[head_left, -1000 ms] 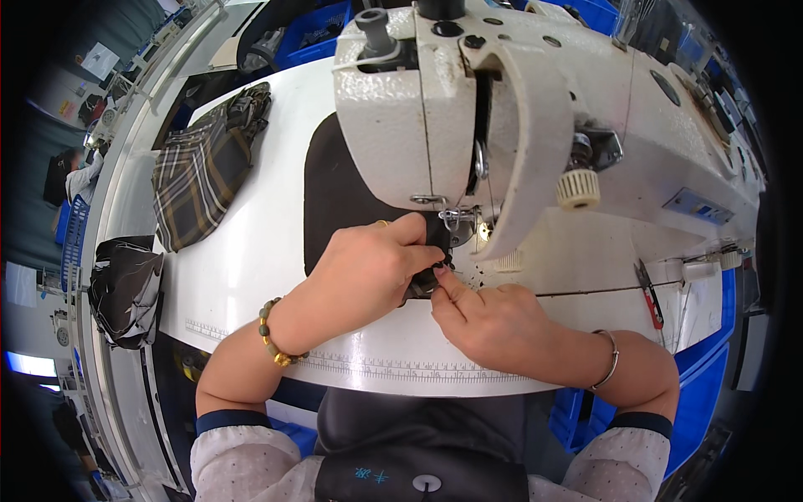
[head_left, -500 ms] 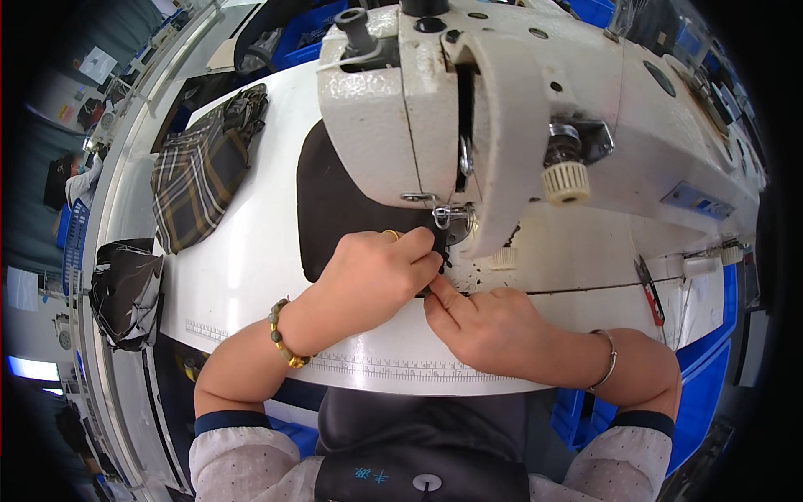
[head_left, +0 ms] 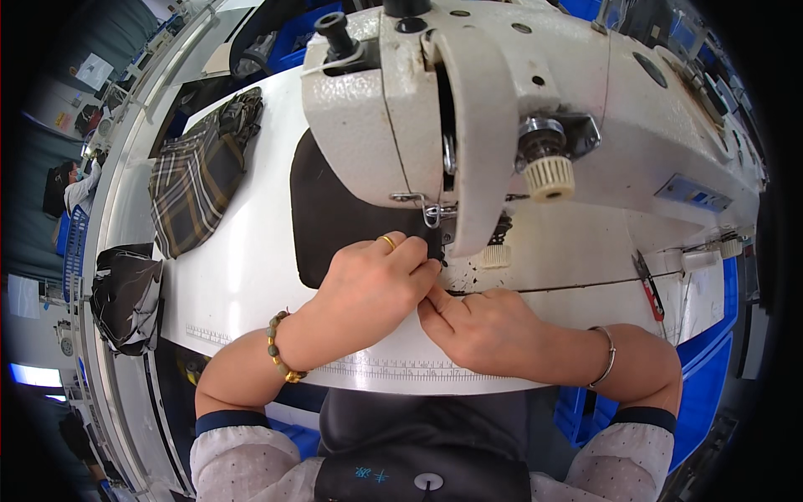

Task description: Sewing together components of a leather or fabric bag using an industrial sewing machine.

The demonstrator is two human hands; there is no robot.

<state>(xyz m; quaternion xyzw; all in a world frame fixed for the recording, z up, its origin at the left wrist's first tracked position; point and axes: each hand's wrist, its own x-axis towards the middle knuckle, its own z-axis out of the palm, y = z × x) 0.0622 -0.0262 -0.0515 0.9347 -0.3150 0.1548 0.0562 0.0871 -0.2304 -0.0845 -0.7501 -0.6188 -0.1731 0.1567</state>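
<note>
A dark brown fabric panel (head_left: 330, 213) lies flat under the head of a white sewing machine (head_left: 360, 117). Its right edge runs to the metal presser foot (head_left: 432, 216). Just in front of the foot, my left hand (head_left: 372, 274) is closed, thumb and fingers pinching the panel's near right part. My right hand (head_left: 489, 328) meets it fingertip to fingertip, its thumb and forefinger also pinched at the fabric edge. The exact grip between the fingertips is mostly hidden.
Folded plaid fabric (head_left: 201, 176) and a crumpled dark bundle (head_left: 127, 299) lie at the left. Red-handled thread snips (head_left: 648, 289) rest at the right. A printed ruler (head_left: 393, 368) runs along the table's front edge. Blue bins (head_left: 701, 402) stand below right.
The view has shifted slightly, so the machine appears a little farther left. Both hands stay pinched together before the presser foot, with only a small shift left.
</note>
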